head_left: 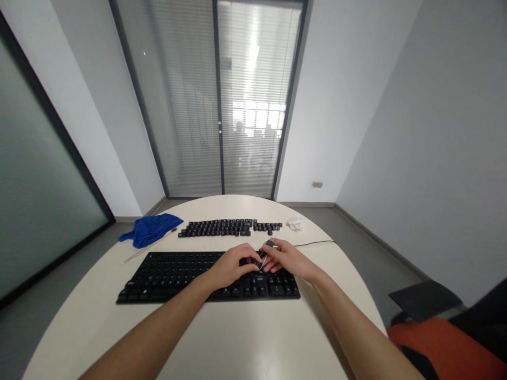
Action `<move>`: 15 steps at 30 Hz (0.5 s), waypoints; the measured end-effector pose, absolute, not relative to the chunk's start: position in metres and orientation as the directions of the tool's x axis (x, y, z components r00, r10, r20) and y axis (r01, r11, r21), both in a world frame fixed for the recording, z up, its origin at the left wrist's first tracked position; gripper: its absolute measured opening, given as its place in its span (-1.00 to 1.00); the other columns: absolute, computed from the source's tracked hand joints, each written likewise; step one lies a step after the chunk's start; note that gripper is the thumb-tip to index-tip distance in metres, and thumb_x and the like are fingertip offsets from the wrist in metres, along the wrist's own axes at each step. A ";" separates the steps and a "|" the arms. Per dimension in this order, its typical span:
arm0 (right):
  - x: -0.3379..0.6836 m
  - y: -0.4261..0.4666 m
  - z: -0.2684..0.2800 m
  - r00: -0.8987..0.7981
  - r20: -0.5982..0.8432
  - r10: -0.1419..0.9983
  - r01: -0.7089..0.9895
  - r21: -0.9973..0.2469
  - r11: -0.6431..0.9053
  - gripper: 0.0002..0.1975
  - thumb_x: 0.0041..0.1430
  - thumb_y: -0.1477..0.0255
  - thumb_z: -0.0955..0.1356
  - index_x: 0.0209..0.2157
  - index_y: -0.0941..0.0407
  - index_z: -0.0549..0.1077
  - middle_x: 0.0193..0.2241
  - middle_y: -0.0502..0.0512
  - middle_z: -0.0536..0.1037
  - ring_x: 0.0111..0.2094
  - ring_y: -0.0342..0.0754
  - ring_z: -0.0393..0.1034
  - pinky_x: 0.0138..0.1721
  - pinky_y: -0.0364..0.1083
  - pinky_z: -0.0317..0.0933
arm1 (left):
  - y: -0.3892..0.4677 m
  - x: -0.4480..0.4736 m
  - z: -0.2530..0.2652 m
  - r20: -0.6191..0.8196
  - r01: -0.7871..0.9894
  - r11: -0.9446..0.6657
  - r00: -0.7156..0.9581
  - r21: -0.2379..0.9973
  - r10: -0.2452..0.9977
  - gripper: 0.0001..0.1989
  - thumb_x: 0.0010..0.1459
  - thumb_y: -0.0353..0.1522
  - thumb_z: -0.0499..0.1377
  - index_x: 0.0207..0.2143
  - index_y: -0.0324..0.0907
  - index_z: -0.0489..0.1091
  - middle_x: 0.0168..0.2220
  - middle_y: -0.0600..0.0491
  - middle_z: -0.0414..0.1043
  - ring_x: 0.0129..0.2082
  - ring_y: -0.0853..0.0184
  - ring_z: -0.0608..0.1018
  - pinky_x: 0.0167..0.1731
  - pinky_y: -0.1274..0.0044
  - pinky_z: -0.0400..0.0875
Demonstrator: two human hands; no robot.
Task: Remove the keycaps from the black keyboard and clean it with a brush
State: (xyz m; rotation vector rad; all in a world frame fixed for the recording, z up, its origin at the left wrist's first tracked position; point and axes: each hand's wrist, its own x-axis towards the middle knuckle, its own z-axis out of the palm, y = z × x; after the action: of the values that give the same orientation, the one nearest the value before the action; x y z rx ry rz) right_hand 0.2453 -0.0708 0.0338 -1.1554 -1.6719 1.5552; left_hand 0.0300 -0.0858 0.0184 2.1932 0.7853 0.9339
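Note:
A black keyboard (178,274) lies on the table in front of me. Over its right part, my left hand (232,266) is closed, thumb and fingers bent together around something small and dark that I cannot make out. Close beside it, my right hand (287,257) pinches a small black keycap (270,243) between its fingertips. A thin pale line, perhaps a wire, shows between the two hands. My fingers hide part of the keys below.
Behind the keyboard lie rows of loose black keycaps (222,227). A blue cloth (152,230) and a thin brush (150,245) are at the left, a crumpled white tissue (295,224) at the right. A cable (317,243) crosses the round table (245,338). An orange chair (443,345) stands right.

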 end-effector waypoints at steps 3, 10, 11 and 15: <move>0.245 -0.072 0.036 -0.450 -0.154 0.880 0.204 -0.977 -0.066 -0.59 0.18 0.05 0.37 -0.24 0.13 0.36 -0.40 0.11 0.63 -0.45 -0.13 0.56 -0.47 -0.22 0.40 | -0.086 0.030 0.018 0.402 0.286 -0.627 0.564 0.724 0.721 -0.83 0.21 -0.26 0.23 -0.21 -0.15 0.51 -0.22 0.01 0.44 -0.28 0.31 0.50 -0.15 0.46 0.39; 0.246 -0.072 0.033 -0.450 -0.092 0.888 0.159 -0.987 -0.022 -0.58 0.16 0.08 0.40 -0.16 0.13 0.39 -0.41 0.09 0.63 -0.41 -0.13 0.57 -0.37 -0.20 0.43 | -0.088 0.032 0.019 0.387 0.340 -0.632 0.564 0.696 0.730 -0.83 0.21 -0.34 0.21 -0.14 -0.13 0.50 -0.21 0.01 0.43 -0.28 0.32 0.49 -0.15 0.46 0.39; 0.246 -0.072 0.032 -0.452 -0.087 0.888 0.149 -0.989 -0.020 -0.57 0.15 0.08 0.40 -0.15 0.13 0.39 -0.40 0.08 0.63 -0.40 -0.13 0.57 -0.36 -0.19 0.44 | -0.088 0.032 0.019 0.387 0.341 -0.634 0.566 0.694 0.728 -0.83 0.21 -0.35 0.21 -0.14 -0.13 0.50 -0.21 0.02 0.43 -0.27 0.32 0.49 -0.15 0.46 0.39; 0.244 -0.071 0.027 -0.472 -0.059 0.880 0.103 -0.995 -0.011 -0.54 0.10 0.04 0.41 -0.18 0.12 0.37 -0.38 0.06 0.62 -0.38 -0.11 0.57 -0.33 -0.16 0.44 | -0.088 0.031 0.020 0.394 0.310 -0.626 0.562 0.716 0.728 -0.84 0.21 -0.36 0.22 -0.15 -0.14 0.51 -0.21 0.02 0.44 -0.26 0.32 0.49 -0.13 0.47 0.38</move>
State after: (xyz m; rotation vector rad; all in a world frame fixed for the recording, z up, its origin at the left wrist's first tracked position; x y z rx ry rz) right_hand 0.2441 -0.0707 0.0269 -1.0343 -1.6268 1.5471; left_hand 0.0311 -0.0882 0.0203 2.2075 0.8283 0.9271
